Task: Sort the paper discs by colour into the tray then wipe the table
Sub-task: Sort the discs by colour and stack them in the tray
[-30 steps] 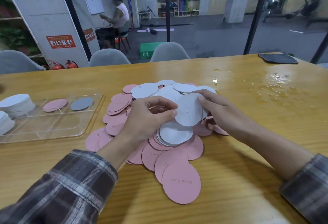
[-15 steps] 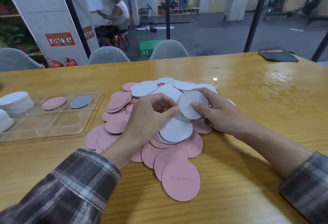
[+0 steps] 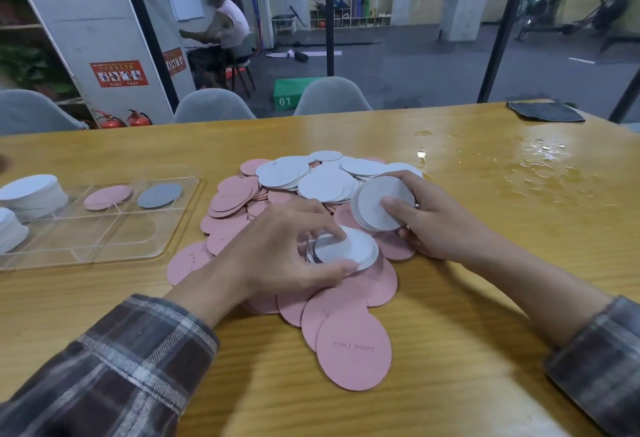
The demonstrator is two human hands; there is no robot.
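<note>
Currently our left hand (image 3: 277, 256) grips one white stack (image 3: 349, 249), right hand (image 3: 436, 218) another (image 3: 381, 202); tray (image 3: 104, 246) holds one pink disc (image 3: 108, 196), one grey disc (image 3: 160, 195).

A gym: exercise machines (image 3: 568, 17), a plyo box (image 3: 289, 95), equipment shelves (image 3: 349, 6).

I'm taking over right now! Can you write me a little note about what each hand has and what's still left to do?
Left hand: gripping a small stack of white discs on top of the pile.
Right hand: holding another stack of white discs, tilted up.
Tray on the left: white stacks, one pink disc, one grey disc.
Done: a few discs sorted.
Left: most pink discs and many white ones still sit in the pile. The table is wet at the far right; the dark cloth lies unused at that corner.
</note>
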